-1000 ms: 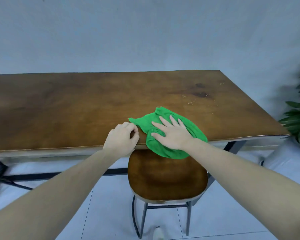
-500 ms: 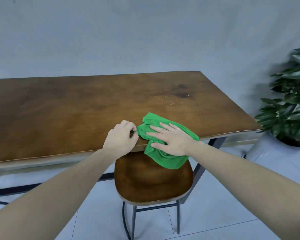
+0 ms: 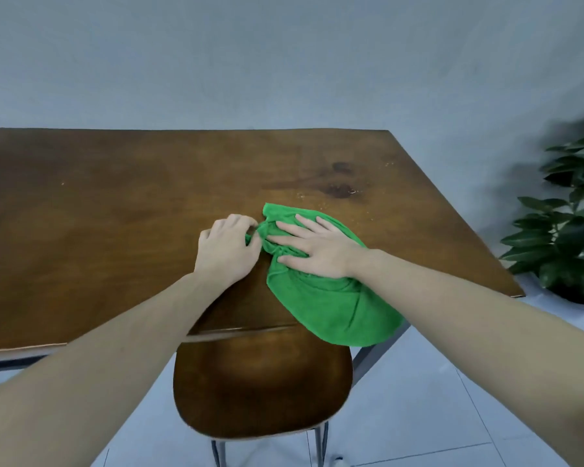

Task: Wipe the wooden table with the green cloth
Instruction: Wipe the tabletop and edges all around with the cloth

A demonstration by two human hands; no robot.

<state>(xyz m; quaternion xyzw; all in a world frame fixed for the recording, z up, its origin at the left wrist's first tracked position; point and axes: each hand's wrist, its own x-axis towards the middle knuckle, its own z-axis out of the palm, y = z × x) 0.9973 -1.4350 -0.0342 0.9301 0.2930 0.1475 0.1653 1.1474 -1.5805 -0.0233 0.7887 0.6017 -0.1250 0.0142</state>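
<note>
The green cloth (image 3: 334,308) lies bunched on the wooden table (image 3: 115,214) near its front edge, and its lower part hangs over that edge. My right hand (image 3: 312,249) presses flat on the cloth with fingers spread. My left hand (image 3: 226,247) sits just left of it, fingers curled and pinching the cloth's left corner. Small crumbs and dark stains (image 3: 339,190) mark the table just beyond the cloth.
A wooden stool (image 3: 260,385) with metal legs stands under the table's front edge, right below my hands. A leafy potted plant (image 3: 567,230) stands on the floor to the right of the table. A grey wall runs behind the table.
Both hands and the cloth have slid further onto the table, away from its front edge. My view has come closer and tilted down over the table.
</note>
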